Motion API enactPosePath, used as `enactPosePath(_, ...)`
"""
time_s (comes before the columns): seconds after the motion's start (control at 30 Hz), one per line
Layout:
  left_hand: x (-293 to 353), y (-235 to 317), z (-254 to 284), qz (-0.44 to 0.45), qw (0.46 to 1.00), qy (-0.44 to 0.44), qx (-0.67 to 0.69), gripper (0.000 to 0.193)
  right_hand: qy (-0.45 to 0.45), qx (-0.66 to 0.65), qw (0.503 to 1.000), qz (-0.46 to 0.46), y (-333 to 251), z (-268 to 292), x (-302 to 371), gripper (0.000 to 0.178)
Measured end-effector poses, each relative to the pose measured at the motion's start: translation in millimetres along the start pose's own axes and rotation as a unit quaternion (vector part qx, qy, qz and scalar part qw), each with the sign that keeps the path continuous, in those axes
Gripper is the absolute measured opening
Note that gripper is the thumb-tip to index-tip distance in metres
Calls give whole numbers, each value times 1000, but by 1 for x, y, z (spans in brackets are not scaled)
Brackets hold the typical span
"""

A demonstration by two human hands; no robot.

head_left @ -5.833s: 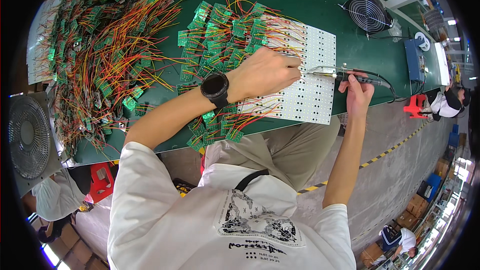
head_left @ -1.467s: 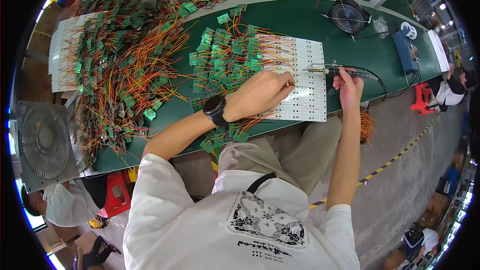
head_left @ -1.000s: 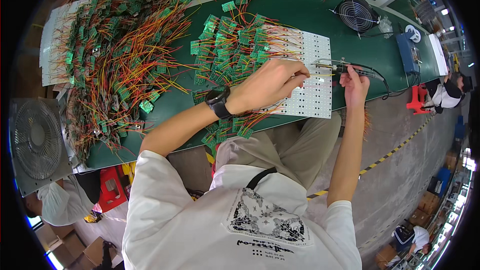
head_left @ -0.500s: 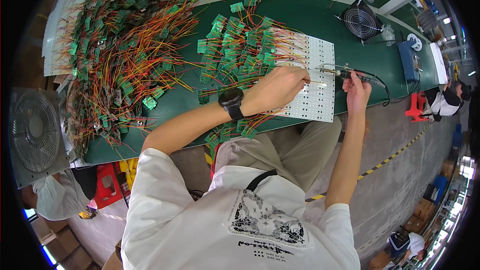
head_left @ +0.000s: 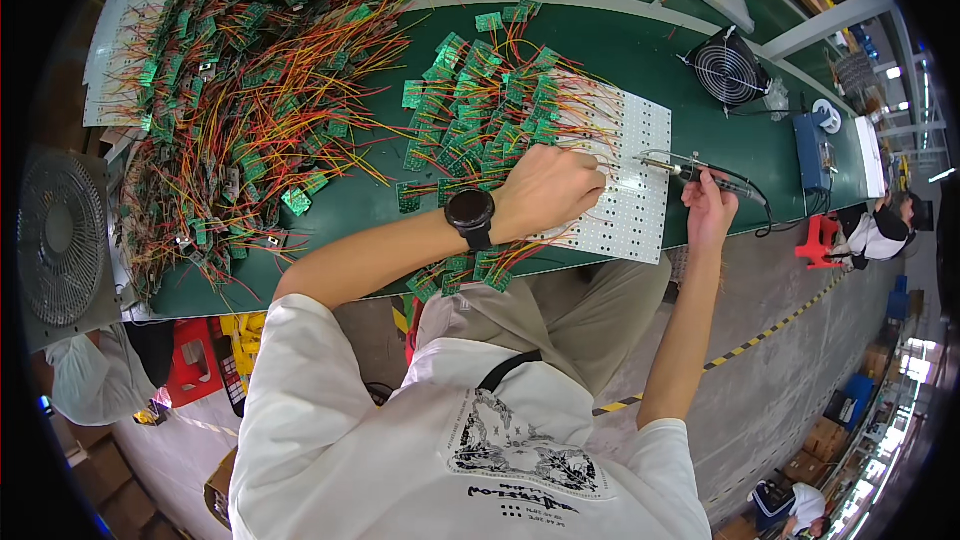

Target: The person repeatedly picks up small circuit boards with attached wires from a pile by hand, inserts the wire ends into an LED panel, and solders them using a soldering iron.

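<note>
My left hand [head_left: 556, 186], with a dark watch on its wrist, lies over the wired left part of a white perforated board [head_left: 632, 215]. Its thumb and fingers are pinched together, and whatever is between them is hidden. Small green circuit boards [head_left: 470, 135] with red and yellow wires spread left of the hand, their wire ends lying in rows on the white board. My right hand [head_left: 710, 208] is closed round a soldering iron [head_left: 725, 183] with a thin metal guide tube. The iron's tip points left, above the white board's right part.
A large tangle of wired circuit boards [head_left: 270, 130] covers the table's left. A fan [head_left: 65, 240] stands at the left end, and a small black fan [head_left: 727, 75] at the back right. A blue soldering station [head_left: 812, 152] and solder spool [head_left: 826, 117] sit far right.
My left hand has drawn slightly left; the wire end that stuck out past its fingertips no longer shows. My right hand keeps the soldering iron in about the same place. The view has shifted a little.
</note>
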State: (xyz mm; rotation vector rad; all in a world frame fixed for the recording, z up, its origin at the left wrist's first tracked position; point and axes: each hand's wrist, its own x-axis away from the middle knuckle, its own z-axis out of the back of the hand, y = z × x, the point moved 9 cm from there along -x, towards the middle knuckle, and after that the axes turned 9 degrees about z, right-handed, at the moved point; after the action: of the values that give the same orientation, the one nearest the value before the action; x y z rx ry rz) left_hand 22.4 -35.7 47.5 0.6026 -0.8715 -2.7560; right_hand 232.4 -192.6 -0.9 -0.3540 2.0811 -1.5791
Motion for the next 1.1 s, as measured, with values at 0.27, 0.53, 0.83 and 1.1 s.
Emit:
enactPosePath(0.27, 0, -3, -4, -13, 1000, 19, -5, 11, 3, 33, 996, 84, -15, 7, 8, 18)
enactPosePath(0.53, 0, -7, -7, 4, 1000, 23, -16, 10, -58, 0, 998, 30, -7, 1, 19, 20)
enactPosePath(0.83, -1, -12, -14, -7, 999, 26, -35, 9, -88, 28, 996, 20, 0, -2, 19, 22)
enactPosePath(1.1, -1, -12, -16, -7, 999, 24, -39, 9, -97, 36, 994, 27, 2, 0, 18, 21)
